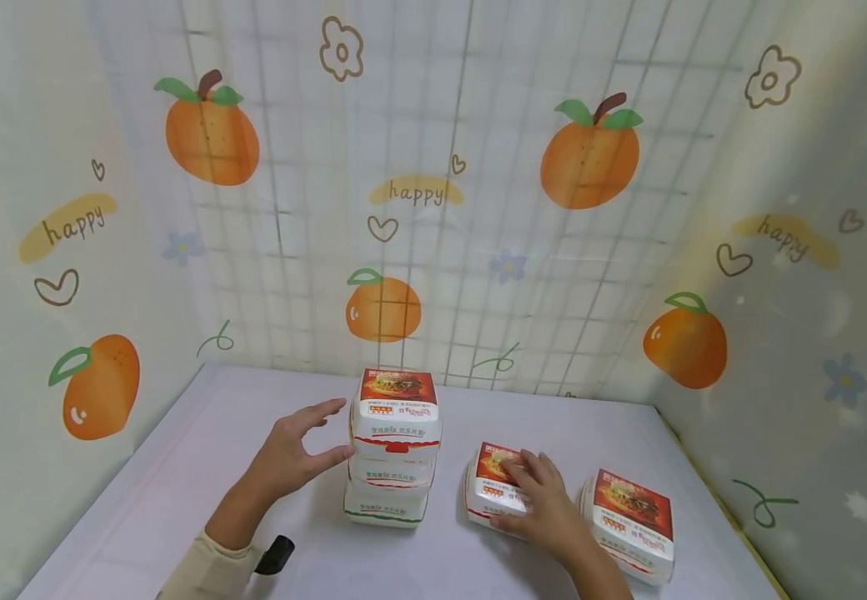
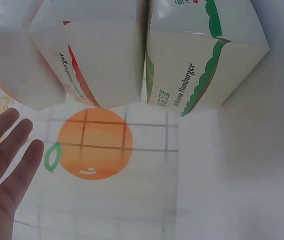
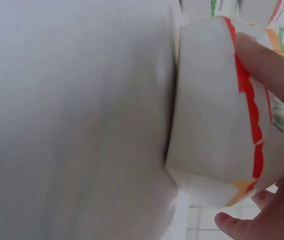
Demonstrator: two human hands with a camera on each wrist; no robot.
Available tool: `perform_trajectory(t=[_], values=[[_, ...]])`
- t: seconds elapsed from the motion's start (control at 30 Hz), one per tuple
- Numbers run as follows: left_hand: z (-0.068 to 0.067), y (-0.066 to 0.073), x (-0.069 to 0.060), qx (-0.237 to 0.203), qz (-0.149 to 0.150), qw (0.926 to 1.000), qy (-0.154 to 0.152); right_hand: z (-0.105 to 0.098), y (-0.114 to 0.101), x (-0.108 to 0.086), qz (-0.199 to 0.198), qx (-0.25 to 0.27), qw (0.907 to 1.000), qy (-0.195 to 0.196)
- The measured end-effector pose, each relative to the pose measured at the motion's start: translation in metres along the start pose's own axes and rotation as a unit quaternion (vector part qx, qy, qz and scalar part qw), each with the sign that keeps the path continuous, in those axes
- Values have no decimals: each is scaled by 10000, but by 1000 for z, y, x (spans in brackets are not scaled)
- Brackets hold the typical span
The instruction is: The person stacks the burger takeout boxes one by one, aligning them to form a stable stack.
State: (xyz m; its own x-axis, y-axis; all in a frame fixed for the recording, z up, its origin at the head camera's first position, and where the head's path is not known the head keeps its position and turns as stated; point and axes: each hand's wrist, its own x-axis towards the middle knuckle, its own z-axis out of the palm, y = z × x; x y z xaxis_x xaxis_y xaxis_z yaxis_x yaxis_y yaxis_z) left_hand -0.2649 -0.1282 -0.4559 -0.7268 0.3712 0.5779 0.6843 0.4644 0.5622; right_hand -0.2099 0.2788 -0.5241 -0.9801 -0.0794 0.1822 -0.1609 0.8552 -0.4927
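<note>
Three burger boxes (image 1: 392,454) with red-and-white lids stand stacked in the middle of the table. My left hand (image 1: 291,447) is beside the stack's left side, fingers spread and thumb straight near the top box; the left wrist view shows its fingers (image 2: 19,140) apart from the boxes. My right hand (image 1: 546,508) spans a single burger box (image 1: 484,479) right of the stack. Its thumb (image 3: 262,62) lies against the box's red-trimmed front, and other fingers reach over the far side, where their contact is partly hidden. This box sits low at the table surface.
Another burger box (image 1: 632,512) sits to the right, close beside my right wrist. A black object (image 1: 276,556) is at my left sleeve. Behind the white table (image 1: 268,396) hangs a curtain (image 1: 478,317) printed with oranges, in front of a wire grid.
</note>
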Motion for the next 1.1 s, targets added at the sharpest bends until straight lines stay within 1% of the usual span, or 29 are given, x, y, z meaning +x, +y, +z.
perform_trajectory(t=[0.13, 0.23, 0.5, 0.6, 0.7, 0.87, 0.93, 1.1], values=[[0, 0, 0, 15, -27, 10000, -8, 0, 3, -1, -39, -107, 9999, 52], [0, 1, 0, 8, -53, 10000, -12, -2, 6, -3, 43, -69, 10000, 9], [-1, 3, 0, -44, -81, 10000, 7, -6, 15, -6, 530, 269, 9975, -386], [0, 3, 0, -88, -124, 9999, 24, -6, 17, -7, 617, 414, 9961, -474], [0, 4, 0, -199, -211, 9996, 7, -7, 17, -9, 620, 495, 9951, -582], [1, 5, 0, -241, -298, 9993, -12, -7, 15, -10, 621, 272, 9947, -772], [1, 5, -1, -233, -317, 9992, -6, -5, 16, -8, 685, 179, 9938, -859], [2, 4, -1, -189, -316, 9993, 21, -3, 16, -6, 846, 209, 9915, -968]])
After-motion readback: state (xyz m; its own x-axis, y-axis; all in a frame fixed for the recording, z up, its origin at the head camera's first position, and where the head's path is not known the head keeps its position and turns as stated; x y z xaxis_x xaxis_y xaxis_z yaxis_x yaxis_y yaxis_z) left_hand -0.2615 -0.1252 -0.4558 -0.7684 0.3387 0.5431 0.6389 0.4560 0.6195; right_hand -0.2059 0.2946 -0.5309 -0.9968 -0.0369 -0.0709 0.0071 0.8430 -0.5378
